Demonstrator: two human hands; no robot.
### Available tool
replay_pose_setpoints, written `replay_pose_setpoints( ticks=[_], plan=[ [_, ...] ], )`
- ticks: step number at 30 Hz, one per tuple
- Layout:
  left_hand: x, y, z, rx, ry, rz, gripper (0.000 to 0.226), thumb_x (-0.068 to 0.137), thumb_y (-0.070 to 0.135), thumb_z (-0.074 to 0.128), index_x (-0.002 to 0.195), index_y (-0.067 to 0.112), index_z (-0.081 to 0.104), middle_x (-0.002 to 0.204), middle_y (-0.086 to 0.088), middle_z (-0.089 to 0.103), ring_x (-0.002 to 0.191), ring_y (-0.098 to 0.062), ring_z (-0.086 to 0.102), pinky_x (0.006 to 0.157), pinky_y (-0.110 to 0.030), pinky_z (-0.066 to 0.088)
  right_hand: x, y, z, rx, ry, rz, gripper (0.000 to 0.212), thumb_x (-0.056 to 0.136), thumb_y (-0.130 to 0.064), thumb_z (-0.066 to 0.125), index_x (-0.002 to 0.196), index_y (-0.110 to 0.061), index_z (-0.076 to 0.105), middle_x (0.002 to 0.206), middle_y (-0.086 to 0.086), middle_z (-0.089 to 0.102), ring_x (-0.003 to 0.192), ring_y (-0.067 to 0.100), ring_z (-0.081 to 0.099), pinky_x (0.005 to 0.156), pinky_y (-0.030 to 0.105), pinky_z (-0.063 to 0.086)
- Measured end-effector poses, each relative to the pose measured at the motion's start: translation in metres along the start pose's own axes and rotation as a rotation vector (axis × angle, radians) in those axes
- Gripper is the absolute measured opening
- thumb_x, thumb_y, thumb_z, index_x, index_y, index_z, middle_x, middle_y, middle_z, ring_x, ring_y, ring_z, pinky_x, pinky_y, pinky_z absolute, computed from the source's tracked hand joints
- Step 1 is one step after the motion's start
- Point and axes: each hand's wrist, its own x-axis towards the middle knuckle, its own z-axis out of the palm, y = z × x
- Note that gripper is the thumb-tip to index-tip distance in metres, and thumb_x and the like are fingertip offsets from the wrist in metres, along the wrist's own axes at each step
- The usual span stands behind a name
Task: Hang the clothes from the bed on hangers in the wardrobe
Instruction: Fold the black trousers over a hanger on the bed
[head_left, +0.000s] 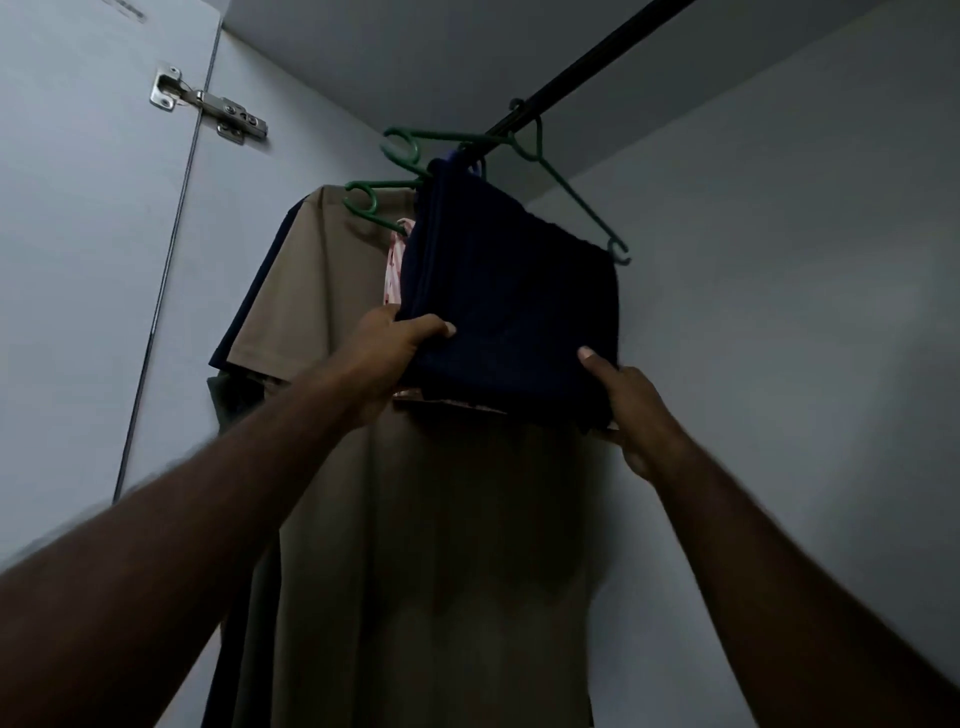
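Hanging navy garment (514, 301) pinched between left grip (387, 358) and right grip (634, 415)

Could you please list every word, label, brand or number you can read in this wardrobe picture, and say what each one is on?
No text can be read anywhere in this view.
Door: the faint dark streak near its top edge is too blurred to tell whether it is writing.
Hinge: no legible stamp or brand.
Dark garment: no label or print shows.
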Motion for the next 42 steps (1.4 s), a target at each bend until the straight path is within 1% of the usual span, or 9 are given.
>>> replay_pose_setpoints(
  ticks=[3,7,12,17,21,28,32,37,42],
  plan=[
    [-0.004,-0.003,0.002,-0.083,-0.006,-0.051,0.031,0.088,0.017,0.063,0.118,0.012,0.055,0.118,-0.009,0.063,0.102,-0.025,0.062,0.075,-0.036,0.056,-0.002,0.005,-0.006,0.292,-0.208,0.064,0.058,0.081,-0.052,0.069,0.131,-0.027,0.054,0.127,0.003,0.064,0.114,0.027,0.061,0.090,0.049,0.054],
    [-0.005,-0.010,0.004,-0.123,-0.043,-0.053,0.038,0.089,0.016,0.063,0.125,0.013,0.050,0.118,-0.005,0.062,0.099,-0.020,0.063,0.061,-0.026,0.055,-0.003,0.007,-0.002,0.507,-0.261,0.046,0.051,0.080,-0.033,0.071,0.128,-0.021,0.057,0.124,0.007,0.067,0.113,0.031,0.063,0.093,0.056,0.053],
    [-0.004,-0.024,0.005,-0.064,-0.027,0.028,0.057,0.085,0.018,0.069,0.136,0.011,0.044,0.128,-0.008,0.058,0.112,-0.024,0.062,0.090,-0.038,0.055,-0.004,0.023,0.007,0.587,-0.157,-0.002,0.041,0.085,-0.010,0.067,0.125,-0.011,0.058,0.122,0.010,0.067,0.110,0.028,0.065,0.089,0.044,0.057],
    [-0.024,-0.050,0.018,0.117,0.074,0.188,0.046,0.093,0.022,0.063,0.134,0.012,0.045,0.123,-0.002,0.060,0.102,-0.011,0.063,0.070,-0.014,0.054,-0.009,0.056,0.012,0.651,-0.062,0.037,0.041,0.087,-0.008,0.066,0.127,-0.009,0.057,0.117,0.010,0.068,0.106,0.026,0.067,0.078,0.034,0.060],
    [-0.019,-0.036,0.025,0.200,0.084,0.247,0.051,0.092,0.029,0.064,0.136,0.013,0.044,0.126,0.000,0.058,0.108,-0.013,0.061,0.084,-0.024,0.055,0.003,0.050,0.014,0.618,-0.050,0.013,0.035,0.090,-0.012,0.066,0.124,-0.011,0.059,0.115,0.008,0.071,0.105,0.025,0.068,0.084,0.038,0.059],
    [0.003,-0.019,0.022,0.386,0.047,0.156,0.070,0.081,0.041,0.072,0.137,0.017,0.037,0.129,-0.002,0.053,0.110,-0.023,0.059,0.089,-0.043,0.057,0.009,0.025,0.011,-0.121,0.397,-0.283,0.055,0.087,-0.032,0.073,0.133,-0.015,0.049,0.130,0.006,0.056,0.115,0.018,0.054,0.093,0.033,0.048],
    [0.017,-0.002,0.027,0.465,0.074,0.217,0.074,0.079,0.036,0.074,0.136,0.012,0.034,0.129,-0.005,0.053,0.111,-0.023,0.057,0.091,-0.037,0.053,0.011,-0.027,0.037,-0.339,0.234,-0.499,0.054,0.090,-0.037,0.068,0.137,-0.020,0.048,0.124,-0.006,0.052,0.111,0.008,0.048,0.092,0.028,0.044],
    [0.054,0.047,0.038,0.479,0.252,0.384,0.073,0.079,0.039,0.073,0.132,0.007,0.034,0.117,-0.008,0.058,0.104,-0.023,0.058,0.085,-0.027,0.047,0.049,-0.105,0.075,-0.539,0.120,-0.640,0.054,0.097,-0.036,0.057,0.146,-0.021,0.041,0.144,0.007,0.049,0.123,0.017,0.051,0.103,0.032,0.043],
    [0.106,0.093,0.028,0.430,0.436,0.567,0.042,0.092,0.038,0.057,0.114,0.002,0.053,0.108,-0.014,0.062,0.098,-0.030,0.060,0.081,-0.034,0.049,0.087,-0.158,0.088,-0.645,0.032,-0.656,0.070,0.096,-0.044,0.058,0.154,-0.023,0.025,0.156,0.009,0.034,0.137,0.026,0.041,0.110,0.041,0.039]
  ],
)
